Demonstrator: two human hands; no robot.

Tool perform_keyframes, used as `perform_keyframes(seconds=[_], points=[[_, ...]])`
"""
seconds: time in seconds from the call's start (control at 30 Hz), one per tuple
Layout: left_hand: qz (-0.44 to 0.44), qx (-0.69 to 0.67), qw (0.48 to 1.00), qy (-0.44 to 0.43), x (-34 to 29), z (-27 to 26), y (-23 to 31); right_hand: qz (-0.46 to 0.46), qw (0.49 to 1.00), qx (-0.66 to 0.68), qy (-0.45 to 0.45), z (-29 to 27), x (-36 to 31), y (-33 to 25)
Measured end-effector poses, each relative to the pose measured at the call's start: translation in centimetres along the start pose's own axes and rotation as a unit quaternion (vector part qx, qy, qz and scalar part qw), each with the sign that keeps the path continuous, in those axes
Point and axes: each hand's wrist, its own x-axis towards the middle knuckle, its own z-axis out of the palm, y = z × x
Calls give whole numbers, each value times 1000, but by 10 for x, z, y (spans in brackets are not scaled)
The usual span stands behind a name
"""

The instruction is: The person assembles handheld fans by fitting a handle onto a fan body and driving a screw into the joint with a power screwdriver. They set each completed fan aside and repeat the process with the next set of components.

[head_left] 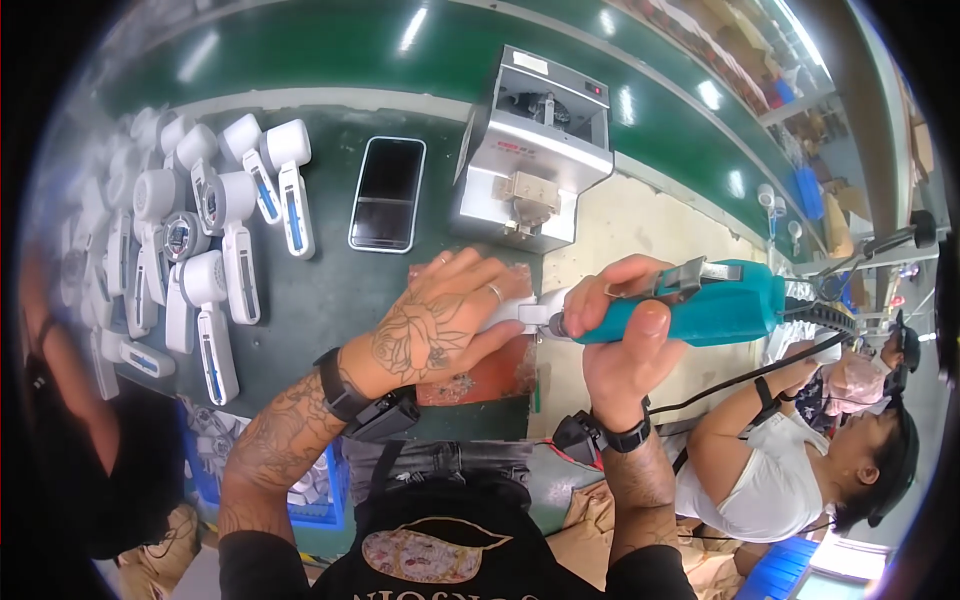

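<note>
My right hand is wrapped round a teal electric screwdriver held sideways, its tip pointing left. That tip meets the end of a white plastic handheld-fan part. Over the part lies my left hand, fingers closed on it, so most of the part is hidden. Beneath my left hand is a reddish-brown mat on the dark green bench. A lever and metal clip show on top of the screwdriver, and a black cable runs off its right end.
Many white handheld fans crowd the bench at left. A phone lies beyond my left hand, beside a grey metal machine. Below the bench edge is a blue crate of white parts. People sit at both sides; one wears a white shirt.
</note>
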Motion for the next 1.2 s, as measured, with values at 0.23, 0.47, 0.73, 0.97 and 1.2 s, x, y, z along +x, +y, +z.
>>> perform_keyframes(seconds=[0.23,0.47,0.73,0.97,1.2], points=[[-3,3,1000,-3,-1,-1,1,3,1000,8,-14,2,-6,10],[0,12,1000,11,4,-4,1,-14,999,38,-15,5,-5,15],[68,99,991,53,-1,-2,17,71,997,15,13,-5,-18,4],[-81,68,990,94,-44,-19,44,-53,976,176,114,-6,-58,-44],[-324,-420,733,427,-118,-100,25,-29,989,122,83,-17,-82,-27]])
